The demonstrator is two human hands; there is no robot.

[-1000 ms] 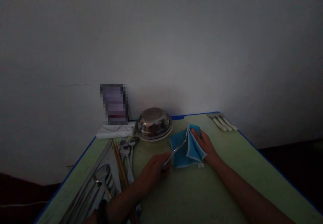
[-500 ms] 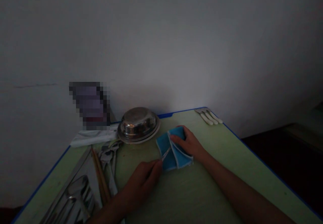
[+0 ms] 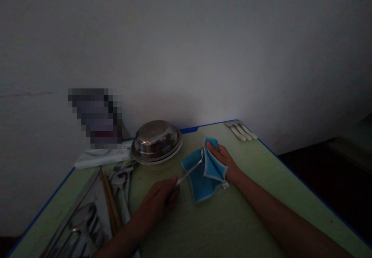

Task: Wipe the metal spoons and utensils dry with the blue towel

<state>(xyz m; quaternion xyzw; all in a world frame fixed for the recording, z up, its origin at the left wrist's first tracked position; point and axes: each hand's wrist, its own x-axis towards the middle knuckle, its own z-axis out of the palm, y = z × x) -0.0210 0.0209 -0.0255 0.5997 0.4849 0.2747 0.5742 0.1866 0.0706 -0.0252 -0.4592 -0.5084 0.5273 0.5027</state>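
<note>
My left hand (image 3: pixel 161 196) is closed around the near end of a slim metal utensil (image 3: pixel 190 170), which slants up to the right. The far end of the utensil goes into the fold of a blue cloth (image 3: pixel 200 182) with pale edging, so its head is hidden. With thumb on top, my right hand (image 3: pixel 223 159) grips the cloth and pinches it about that end. The cloth's lower left part hangs loose just over the light green table (image 3: pixel 232 219).
An upturned metal bowl (image 3: pixel 157 138) rests on a plate by the wall. Three white-handled forks (image 3: pixel 243 130) lie at the back right corner. On the left are chopsticks (image 3: pixel 110 203), several spoons (image 3: pixel 123 176) and a cutlery tray (image 3: pixel 69 199). A blurred-out upright object (image 3: pixel 97 116) stands behind.
My left hand has drawn back left, showing more of the utensil's handle. My right hand has shifted slightly right and up, folding the cloth around the far end. The view has turned slightly.
</note>
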